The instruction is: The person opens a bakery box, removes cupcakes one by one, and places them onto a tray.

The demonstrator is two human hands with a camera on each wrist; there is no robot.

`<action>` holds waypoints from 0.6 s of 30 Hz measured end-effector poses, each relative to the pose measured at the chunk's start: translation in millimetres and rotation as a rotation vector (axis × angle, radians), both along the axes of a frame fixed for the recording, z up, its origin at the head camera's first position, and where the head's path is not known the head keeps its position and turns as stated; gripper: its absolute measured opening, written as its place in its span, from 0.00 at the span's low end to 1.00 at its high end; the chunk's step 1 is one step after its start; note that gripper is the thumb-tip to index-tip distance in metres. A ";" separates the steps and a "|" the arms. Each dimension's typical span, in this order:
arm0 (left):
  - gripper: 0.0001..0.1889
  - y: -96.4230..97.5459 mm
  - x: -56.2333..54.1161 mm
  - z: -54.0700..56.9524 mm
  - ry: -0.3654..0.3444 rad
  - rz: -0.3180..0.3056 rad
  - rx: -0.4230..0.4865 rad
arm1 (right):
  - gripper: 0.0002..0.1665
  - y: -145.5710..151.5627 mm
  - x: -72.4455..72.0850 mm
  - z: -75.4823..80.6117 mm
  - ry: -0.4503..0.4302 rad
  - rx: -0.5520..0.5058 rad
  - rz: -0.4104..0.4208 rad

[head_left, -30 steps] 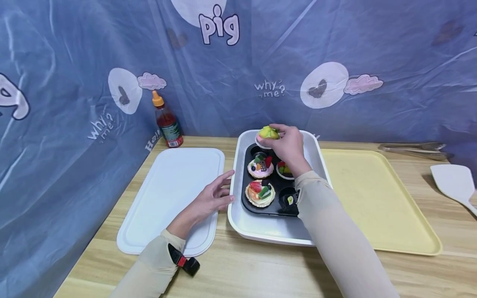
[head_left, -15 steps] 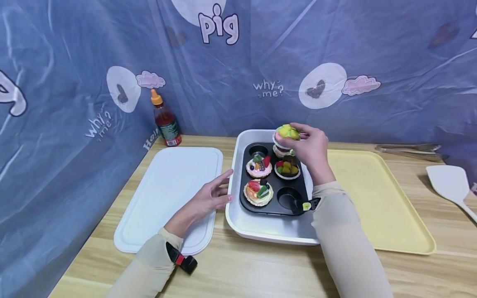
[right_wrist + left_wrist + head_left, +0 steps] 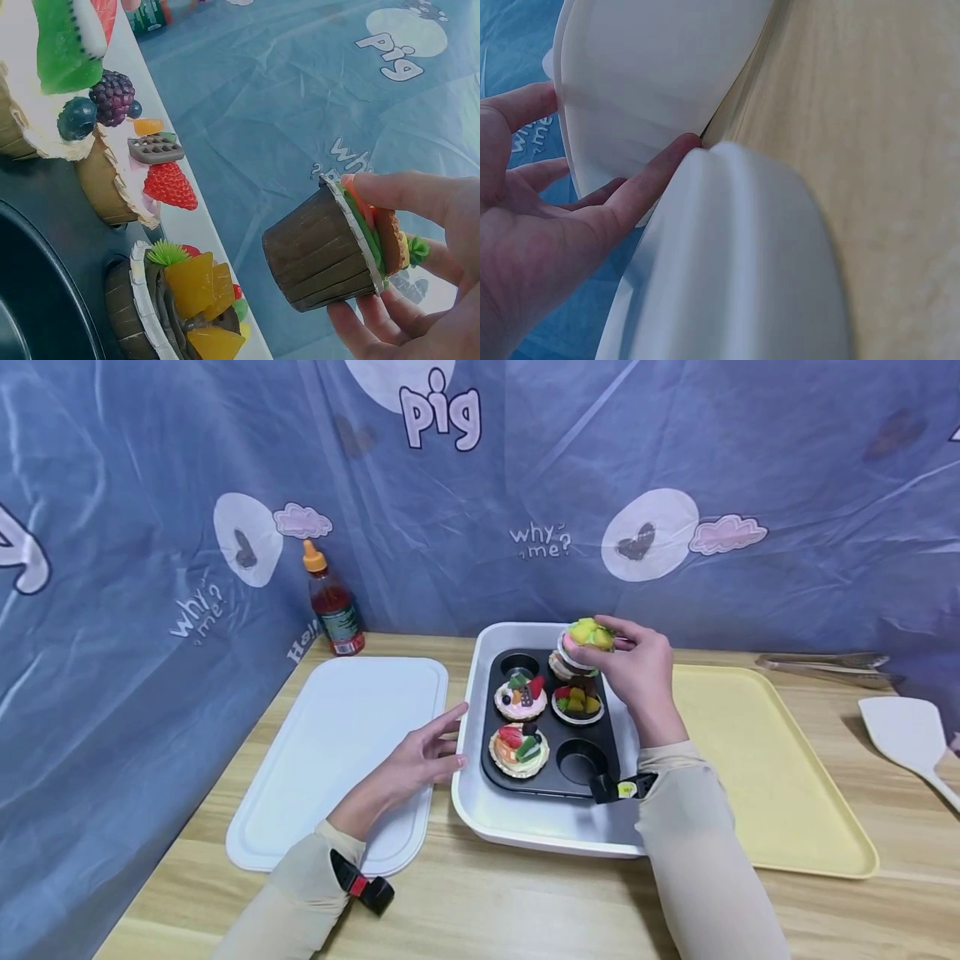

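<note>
My right hand (image 3: pixel 637 668) pinches a toy cupcake (image 3: pixel 588 639) by its rim, raised over the back right of a black muffin tin (image 3: pixel 551 783). In the right wrist view the cupcake (image 3: pixel 319 255) is tilted, with a brown pleated cup. Below it a pale pastry (image 3: pixel 562 670) shows, mostly hidden. Elsewhere in the tin are a chocolate fruit tart (image 3: pixel 577 703), a pink cream tart (image 3: pixel 520 697) and a strawberry-kiwi tart (image 3: pixel 519 750). The tin stands inside a deep white tray (image 3: pixel 517 827). My left hand (image 3: pixel 416 760), fingers extended, touches that tray's left wall (image 3: pixel 652 75).
Left of the deep tray lies a flat white board (image 3: pixel 337 760); a yellow tray (image 3: pixel 757 777) is on its right. A sauce bottle (image 3: pixel 335 610) stands at the back left. Metal tongs (image 3: pixel 825 667) and a white spatula (image 3: pixel 903 731) lie far right. A blue curtain (image 3: pixel 480 510) hangs behind.
My right hand has carried the cupcake rightward, from over the back left cup to over the back right one. My left hand has stayed at the tray's wall.
</note>
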State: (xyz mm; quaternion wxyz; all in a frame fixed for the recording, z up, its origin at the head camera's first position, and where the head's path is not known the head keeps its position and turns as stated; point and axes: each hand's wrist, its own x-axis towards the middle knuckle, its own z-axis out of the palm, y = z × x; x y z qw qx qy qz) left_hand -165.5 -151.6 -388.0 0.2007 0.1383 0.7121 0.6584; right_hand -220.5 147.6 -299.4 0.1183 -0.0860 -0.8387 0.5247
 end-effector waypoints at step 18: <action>0.41 -1.0 -2.4 -2.1 -0.006 0.007 -0.036 | 0.43 22.5 6.4 10.7 0.012 -0.076 -0.074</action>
